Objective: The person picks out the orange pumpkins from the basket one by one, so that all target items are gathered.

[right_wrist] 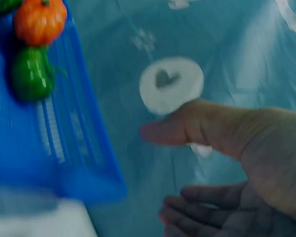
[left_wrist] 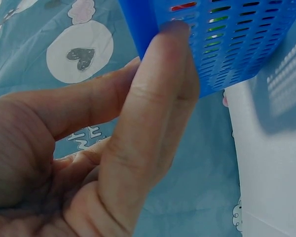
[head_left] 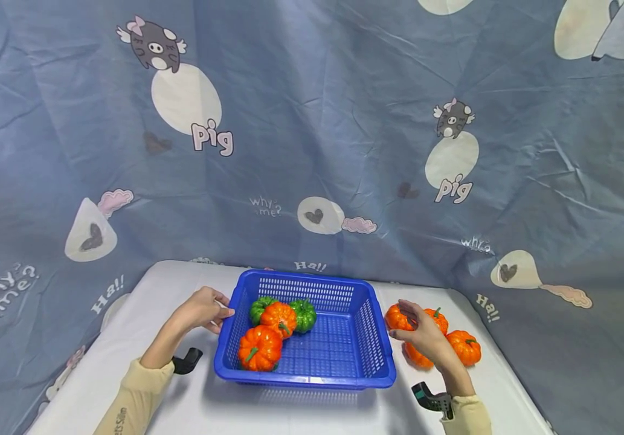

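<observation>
Right wrist view: basket (right_wrist: 89, 186) blurred (and cropped).

Left forearm (head_left: 151, 356): extended forward, angled inward. Left hand (head_left: 205, 308): thumb (left_wrist: 89, 103) opposed to bent fingers (left_wrist: 143, 118); grip state not discernible. Right forearm (head_left: 455, 374): extended forward, angled inward. Right hand (head_left: 424, 335): holds nothing; thumb extended, clear of the other fingers, which lie side by side, slightly bent.

Orange pumpkins (head_left: 260, 348), green pumpkins (head_left: 304, 316), one very blue basket (head_left: 312, 379)
Glossy greens and oranges along the basket's left edge, more orange ones (head_left: 465, 348) by the white table's (head_left: 151, 296) right edge; grey-blue sheet (head_left: 290, 121) behind's printed with dark pigs (head_left: 148, 39), white blobs (head_left: 183, 99), grey hearts (head_left: 314, 216). Sleeves (head_left: 143, 383) are cream, dark lettering (head_left: 121, 421) on the left one.
</observation>
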`<action>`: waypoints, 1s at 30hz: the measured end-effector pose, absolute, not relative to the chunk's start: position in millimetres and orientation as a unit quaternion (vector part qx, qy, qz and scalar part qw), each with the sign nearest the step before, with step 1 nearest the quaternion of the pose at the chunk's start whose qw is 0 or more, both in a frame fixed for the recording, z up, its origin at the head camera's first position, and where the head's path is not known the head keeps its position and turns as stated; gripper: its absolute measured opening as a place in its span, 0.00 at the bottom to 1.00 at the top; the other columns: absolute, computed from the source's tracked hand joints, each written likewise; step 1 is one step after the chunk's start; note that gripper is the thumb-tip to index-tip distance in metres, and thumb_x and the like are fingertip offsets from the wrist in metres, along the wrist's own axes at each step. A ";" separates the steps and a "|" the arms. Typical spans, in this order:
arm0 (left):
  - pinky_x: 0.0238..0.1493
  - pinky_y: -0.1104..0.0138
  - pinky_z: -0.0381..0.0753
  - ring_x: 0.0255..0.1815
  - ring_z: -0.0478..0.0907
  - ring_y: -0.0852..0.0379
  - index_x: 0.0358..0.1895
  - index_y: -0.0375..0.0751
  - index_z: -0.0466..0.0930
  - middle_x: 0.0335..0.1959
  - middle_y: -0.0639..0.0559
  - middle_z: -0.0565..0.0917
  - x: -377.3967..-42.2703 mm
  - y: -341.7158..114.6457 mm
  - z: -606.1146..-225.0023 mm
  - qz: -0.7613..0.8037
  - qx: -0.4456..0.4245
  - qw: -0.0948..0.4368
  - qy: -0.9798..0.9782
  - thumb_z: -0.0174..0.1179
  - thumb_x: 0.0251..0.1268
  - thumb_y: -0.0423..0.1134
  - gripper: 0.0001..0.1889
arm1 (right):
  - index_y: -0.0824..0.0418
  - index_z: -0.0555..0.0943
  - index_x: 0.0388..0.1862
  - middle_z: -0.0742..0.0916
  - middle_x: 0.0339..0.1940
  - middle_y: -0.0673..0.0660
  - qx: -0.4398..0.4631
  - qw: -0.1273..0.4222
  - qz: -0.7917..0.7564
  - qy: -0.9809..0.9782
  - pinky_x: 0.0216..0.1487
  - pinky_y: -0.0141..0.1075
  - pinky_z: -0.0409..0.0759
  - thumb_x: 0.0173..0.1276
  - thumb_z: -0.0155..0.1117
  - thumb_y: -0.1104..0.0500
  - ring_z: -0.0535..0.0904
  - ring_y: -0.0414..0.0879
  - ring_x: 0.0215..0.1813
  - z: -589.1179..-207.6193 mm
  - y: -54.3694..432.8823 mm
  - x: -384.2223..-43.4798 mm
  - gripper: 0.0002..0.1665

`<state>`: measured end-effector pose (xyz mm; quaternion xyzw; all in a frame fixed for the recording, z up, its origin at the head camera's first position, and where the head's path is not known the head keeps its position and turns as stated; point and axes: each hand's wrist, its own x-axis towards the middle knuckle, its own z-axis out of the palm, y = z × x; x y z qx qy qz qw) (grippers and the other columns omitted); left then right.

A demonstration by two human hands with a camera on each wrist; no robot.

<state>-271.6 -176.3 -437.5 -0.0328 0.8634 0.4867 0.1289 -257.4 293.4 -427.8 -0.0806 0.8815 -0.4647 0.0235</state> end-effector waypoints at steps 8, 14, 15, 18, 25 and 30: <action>0.27 0.63 0.87 0.23 0.81 0.56 0.53 0.21 0.73 0.27 0.42 0.83 -270.8 -177.8 -437.5 0.484 -0.039 0.127 0.865 0.61 0.65 0.31 0.18 | 0.66 0.63 0.70 0.70 0.71 0.66 -0.251 0.106 -0.458 0.846 0.72 0.57 0.61 0.59 0.72 0.60 0.63 0.63 0.73 -408.1 227.1 -266.8 0.43; 0.28 0.63 0.87 0.23 0.81 0.56 0.53 0.21 0.73 0.27 0.42 0.83 -270.7 -179.4 -438.9 0.489 -0.039 0.125 0.863 0.60 0.65 0.31 0.18 | 0.60 0.64 0.72 0.71 0.71 0.56 -0.332 0.179 -0.421 0.825 0.74 0.50 0.63 0.57 0.74 0.58 0.64 0.55 0.74 -396.9 173.6 -273.8 0.45; 0.27 0.63 0.87 0.23 0.81 0.55 0.52 0.21 0.73 0.26 0.42 0.83 -270.7 -179.4 -438.8 0.490 -0.040 0.125 0.862 0.61 0.65 0.31 0.18 | 0.58 0.64 0.72 0.72 0.71 0.54 -0.337 0.191 -0.413 0.824 0.74 0.49 0.63 0.57 0.74 0.57 0.64 0.53 0.74 -396.5 165.0 -275.0 0.45; 0.27 0.63 0.87 0.23 0.81 0.55 0.52 0.21 0.74 0.27 0.42 0.83 -271.0 -179.3 -438.9 0.491 -0.037 0.125 0.862 0.61 0.65 0.31 0.18 | 0.56 0.65 0.71 0.72 0.71 0.52 -0.361 0.217 -0.383 0.822 0.75 0.47 0.63 0.57 0.74 0.57 0.64 0.50 0.74 -397.8 141.7 -278.7 0.44; 0.27 0.62 0.87 0.23 0.81 0.55 0.52 0.21 0.74 0.27 0.41 0.83 -270.2 -177.3 -436.9 0.492 -0.034 0.125 0.861 0.61 0.64 0.31 0.17 | 0.56 0.65 0.72 0.72 0.71 0.54 -0.420 0.246 -0.299 0.821 0.72 0.45 0.67 0.57 0.73 0.59 0.67 0.50 0.71 -408.1 102.1 -281.4 0.44; 0.27 0.62 0.87 0.23 0.81 0.55 0.51 0.21 0.74 0.26 0.41 0.83 -268.4 -176.9 -435.7 0.490 -0.036 0.124 0.862 0.61 0.64 0.30 0.17 | 0.51 0.65 0.72 0.72 0.70 0.52 -0.441 0.256 -0.263 0.819 0.68 0.39 0.72 0.56 0.74 0.61 0.70 0.44 0.66 -412.7 81.8 -279.5 0.46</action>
